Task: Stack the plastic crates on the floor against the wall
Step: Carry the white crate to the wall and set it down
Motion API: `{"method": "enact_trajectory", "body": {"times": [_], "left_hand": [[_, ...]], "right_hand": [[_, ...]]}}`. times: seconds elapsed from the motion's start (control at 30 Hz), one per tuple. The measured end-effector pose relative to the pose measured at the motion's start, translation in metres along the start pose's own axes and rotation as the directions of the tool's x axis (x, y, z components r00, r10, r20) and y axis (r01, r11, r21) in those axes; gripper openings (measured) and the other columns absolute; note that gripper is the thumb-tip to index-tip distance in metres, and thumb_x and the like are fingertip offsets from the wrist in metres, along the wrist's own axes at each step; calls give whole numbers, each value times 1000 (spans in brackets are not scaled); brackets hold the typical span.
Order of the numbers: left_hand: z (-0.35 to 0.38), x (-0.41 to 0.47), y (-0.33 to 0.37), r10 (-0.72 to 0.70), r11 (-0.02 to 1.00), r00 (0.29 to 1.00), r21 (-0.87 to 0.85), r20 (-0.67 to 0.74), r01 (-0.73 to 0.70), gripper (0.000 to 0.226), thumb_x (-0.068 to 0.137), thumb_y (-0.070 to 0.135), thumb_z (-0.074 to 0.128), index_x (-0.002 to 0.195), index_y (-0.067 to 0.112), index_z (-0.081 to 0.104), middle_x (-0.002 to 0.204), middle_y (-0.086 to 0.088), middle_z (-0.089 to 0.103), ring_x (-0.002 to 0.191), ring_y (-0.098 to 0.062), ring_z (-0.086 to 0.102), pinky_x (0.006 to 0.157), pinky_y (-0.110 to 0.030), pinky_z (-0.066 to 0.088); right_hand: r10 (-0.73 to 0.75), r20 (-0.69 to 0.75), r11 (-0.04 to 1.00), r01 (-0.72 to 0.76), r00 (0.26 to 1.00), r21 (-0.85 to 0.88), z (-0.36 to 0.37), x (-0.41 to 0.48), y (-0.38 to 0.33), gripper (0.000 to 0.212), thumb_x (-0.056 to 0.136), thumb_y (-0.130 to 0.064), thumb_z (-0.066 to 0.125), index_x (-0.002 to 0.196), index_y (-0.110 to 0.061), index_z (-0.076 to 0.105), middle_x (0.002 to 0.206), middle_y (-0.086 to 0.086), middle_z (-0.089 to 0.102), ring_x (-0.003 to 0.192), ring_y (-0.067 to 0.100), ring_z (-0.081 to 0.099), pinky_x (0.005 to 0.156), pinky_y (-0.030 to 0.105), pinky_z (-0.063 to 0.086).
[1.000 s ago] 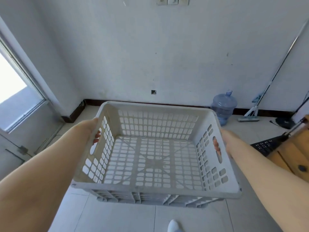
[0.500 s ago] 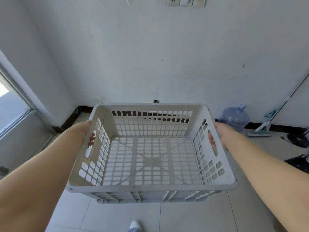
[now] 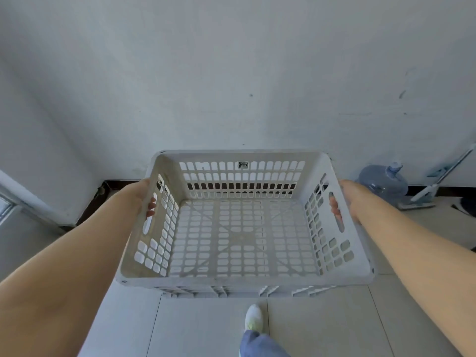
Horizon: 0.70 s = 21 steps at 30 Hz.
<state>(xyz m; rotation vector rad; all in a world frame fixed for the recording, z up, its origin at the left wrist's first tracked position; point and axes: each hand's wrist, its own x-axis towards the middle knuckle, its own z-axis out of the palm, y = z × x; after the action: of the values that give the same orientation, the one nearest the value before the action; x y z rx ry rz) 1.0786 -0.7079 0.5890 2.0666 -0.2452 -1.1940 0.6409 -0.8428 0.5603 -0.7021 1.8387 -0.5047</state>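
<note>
I hold one empty white perforated plastic crate level in the air above the tiled floor, close to the white wall ahead. My left hand grips the handle slot on its left side, fingertips showing through the slot. On the opposite side my right hand is closed in the right handle slot. Through the crate's far wall the dark baseboard shows. No other crate is in view.
A blue water jug stands at the wall to the right, with a flat mop leaning beside it. A window frame is at the left. My shoe and trouser leg are on the tiles under the crate.
I have walked closer to the wall with the crate. The wall now fills most of the view, the switches at the top have left the frame, and my foot has stepped forward.
</note>
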Motion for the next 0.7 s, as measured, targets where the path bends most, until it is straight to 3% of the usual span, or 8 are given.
{"method": "enact_trajectory", "body": {"times": [0.2,0.43,0.7], "left_hand": [[12,89,45,-6,999,1000,-44,-21,6,33,90,46,46,77,15,49,62,-2,40,50,-16,37,51,-25,37],[5,194,90,-41,997,999,-71,-11,40,36,85,50,48,73,16,47,62,-2,38,50,-15,36,52,-25,36],[3,324,117,-63,998,998,-24,22,64,39,86,52,46,77,14,48,65,-2,38,51,-15,36,50,-26,37]], "right_hand": [[-1,1,1000,1,1000,-2,59,64,-61,21,82,-26,46,68,-11,52,58,9,47,44,22,37,47,25,33],[24,-15,1000,-24,1000,0,135,112,-123,23,84,-25,44,69,-10,54,61,9,49,49,23,41,51,27,37],[81,-20,996,-81,996,22,224,193,-135,23,82,-28,46,64,-15,53,59,6,49,49,22,41,59,30,37]]}}
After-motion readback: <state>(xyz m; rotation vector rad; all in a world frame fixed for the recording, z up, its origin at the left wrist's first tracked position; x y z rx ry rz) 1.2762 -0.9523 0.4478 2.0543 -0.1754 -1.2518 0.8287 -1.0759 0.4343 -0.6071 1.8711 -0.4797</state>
